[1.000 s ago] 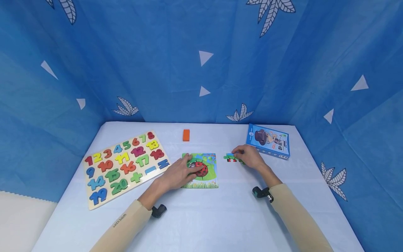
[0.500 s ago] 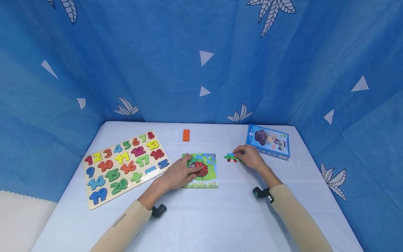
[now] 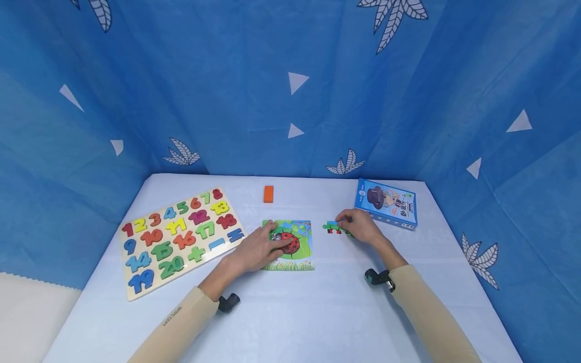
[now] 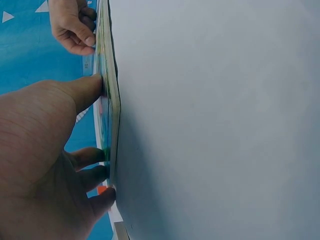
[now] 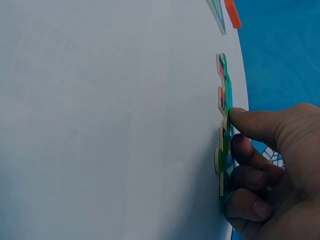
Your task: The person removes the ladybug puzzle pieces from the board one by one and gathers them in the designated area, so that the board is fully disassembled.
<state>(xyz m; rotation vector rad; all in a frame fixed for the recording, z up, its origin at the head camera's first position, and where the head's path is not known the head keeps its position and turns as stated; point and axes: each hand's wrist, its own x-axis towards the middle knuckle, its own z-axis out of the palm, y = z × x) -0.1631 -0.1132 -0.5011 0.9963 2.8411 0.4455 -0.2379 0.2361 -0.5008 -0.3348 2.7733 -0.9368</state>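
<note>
A: First entry, left hand.
B: Left hand [image 3: 256, 249], in a beige sleeve [image 3: 179, 322]. Grip slack, fingers extended and spread over the ladybug puzzle [image 3: 305, 258], touching it but not curled round it. One fingertip lies on the red ladybug.
A: Position of that puzzle?
B: Flat on the white surface [image 3: 295, 312], near the middle, picture side up, with its grass border on the near side.
A: Right hand?
B: Right hand [image 3: 360, 227], fingers bent, thumb touching the loose puzzle pieces [image 3: 332, 228]. Whether the grip pinches any of them, I cannot tell; the hand covers part of the group.
A: Pieces, described.
B: Several, in green, blue, red and black. They lie just right of the ladybug puzzle, apart from it; the right wrist view shows them close together in a row. Exact count hidden.
A: Remaining stock?
B: Number board [image 3: 189, 262], left, set at a slant, bearing coloured numerals and signs. Orange block [image 3: 269, 194], one, on the far side beyond the puzzle. Blue box [image 3: 386, 202], far right, just beyond the right hand, with a dark hat printed on it.
A: Backdrop?
B: Blue curtain [image 3: 245, 91], patterned with pale leaves and triangles.
</note>
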